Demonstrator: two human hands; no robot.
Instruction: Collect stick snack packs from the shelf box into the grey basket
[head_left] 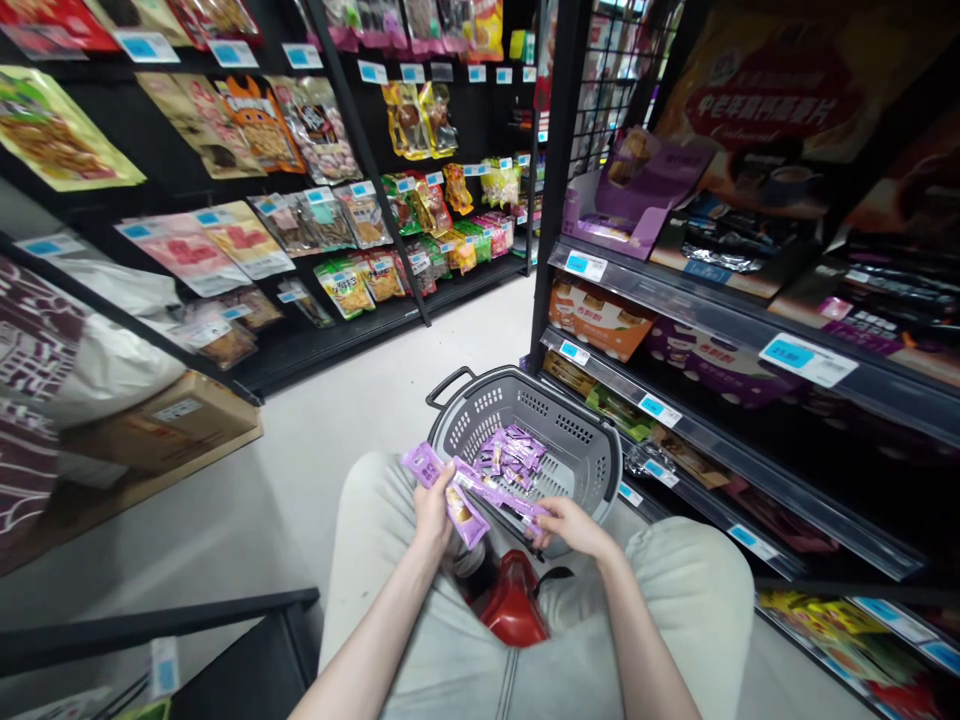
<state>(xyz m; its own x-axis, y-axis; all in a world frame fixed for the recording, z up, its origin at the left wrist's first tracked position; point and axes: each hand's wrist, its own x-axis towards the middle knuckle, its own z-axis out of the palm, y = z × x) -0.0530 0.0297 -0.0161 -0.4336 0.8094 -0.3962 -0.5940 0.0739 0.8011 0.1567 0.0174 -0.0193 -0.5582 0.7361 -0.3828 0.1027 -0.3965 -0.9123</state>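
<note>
Several purple packets (466, 515) are filling the left hand (433, 508) by the grey basket (601, 440). The right hand (564, 526) is pinching purple wrapping (499, 493). Sachets (512, 453) are lying inside the basket.

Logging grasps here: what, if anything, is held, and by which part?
Purple packets: the left grip has its thumb across them; the right grip pinches the right-hand end.

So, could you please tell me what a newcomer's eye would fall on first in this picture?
Probably the bright purple packets held by the left hand and right hand, at the near side of the grey basket. Inside the basket lies a loose heap of more purple wrappers. Below the hands, between the pale trouser legs, a glossy red object also stands out.
</note>
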